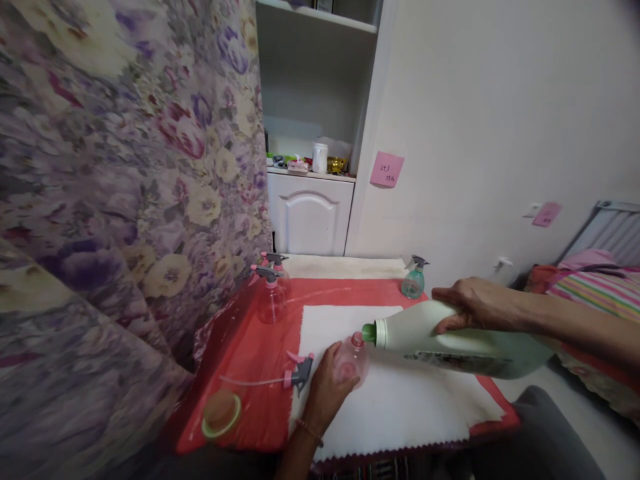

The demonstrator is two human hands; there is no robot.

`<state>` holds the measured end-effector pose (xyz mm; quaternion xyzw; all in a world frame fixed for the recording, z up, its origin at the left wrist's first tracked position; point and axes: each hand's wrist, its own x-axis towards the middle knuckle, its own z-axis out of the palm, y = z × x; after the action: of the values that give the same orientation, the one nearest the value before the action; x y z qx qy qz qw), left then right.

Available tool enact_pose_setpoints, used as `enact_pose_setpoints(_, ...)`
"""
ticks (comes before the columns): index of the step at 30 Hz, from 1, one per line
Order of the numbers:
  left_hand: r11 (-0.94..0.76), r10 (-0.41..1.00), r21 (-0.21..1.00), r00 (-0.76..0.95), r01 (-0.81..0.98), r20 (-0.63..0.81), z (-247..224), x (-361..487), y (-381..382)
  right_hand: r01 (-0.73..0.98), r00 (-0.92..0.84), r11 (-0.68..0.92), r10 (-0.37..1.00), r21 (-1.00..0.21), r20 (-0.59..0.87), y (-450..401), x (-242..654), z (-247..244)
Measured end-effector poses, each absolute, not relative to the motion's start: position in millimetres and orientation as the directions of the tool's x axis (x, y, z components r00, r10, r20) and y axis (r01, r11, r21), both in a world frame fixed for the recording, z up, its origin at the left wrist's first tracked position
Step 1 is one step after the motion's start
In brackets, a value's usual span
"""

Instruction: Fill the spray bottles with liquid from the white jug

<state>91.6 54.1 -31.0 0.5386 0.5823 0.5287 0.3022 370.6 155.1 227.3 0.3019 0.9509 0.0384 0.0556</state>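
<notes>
My left hand (330, 383) is wrapped round a small clear pink bottle (351, 365) standing open over the white cloth (400, 407). My right hand (463, 307) grips the handle of a large pale green jug (425, 333), tipped sideways with its green spout at the pink bottle's mouth. Whether liquid is flowing cannot be made out. Left of my left hand lies a pink and grey spray head (299, 373) with a thin clear tube. A round brown object with a light green rim (221, 413) sits at the near left.
Two pink spray bottles (271, 303) stand at the back left of the red tabletop (250, 353). A green spray bottle (413, 283) is at the back right. A flowered curtain (125, 200) hangs on the left; a bed (600, 287) is at the right.
</notes>
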Motion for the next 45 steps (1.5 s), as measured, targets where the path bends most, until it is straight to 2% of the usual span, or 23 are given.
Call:
enact_pose_setpoints(16, -0.131, 0.945, 0.937, -0.245, 0.325, 0.217, -26, 94, 53, 0.543, -0.831, 0.832, 0.552, 0.114, -0.064, 155, 371, 229)
enact_pose_setpoints(45, -0.127, 0.949, 0.936, -0.236, 0.328, 0.211, -21, 93, 51, 0.494, -0.855, 0.835, 0.518, 0.243, -0.04, 150, 368, 232)
